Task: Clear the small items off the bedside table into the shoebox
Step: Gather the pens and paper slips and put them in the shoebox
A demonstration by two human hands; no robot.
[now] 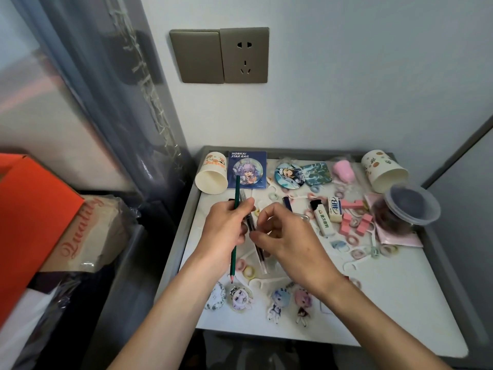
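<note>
My left hand (226, 225) grips a green pencil (235, 198) together with a clear-barrelled pen (250, 222), both held above the white-topped bedside table (386, 297). My right hand (282, 236) is beside it, fingers curled and pinching at the pen's middle. The orange shoebox (29, 209) stands at the far left, off the table. Small items lie scattered on the table: round badges (289, 174), a lighter (323, 220), an eraser (334, 209), pink clips (354, 220), hair rings and floss picks (266, 281), and acrylic figure charms (277, 303).
Two paper cups lie on their sides at the back left (212, 177) and back right (384, 172). A lidded clear tub (408, 209) sits at the right edge. A wall socket (244, 56) is above. A plastic-wrapped paper bag (88, 236) rests beside the shoebox.
</note>
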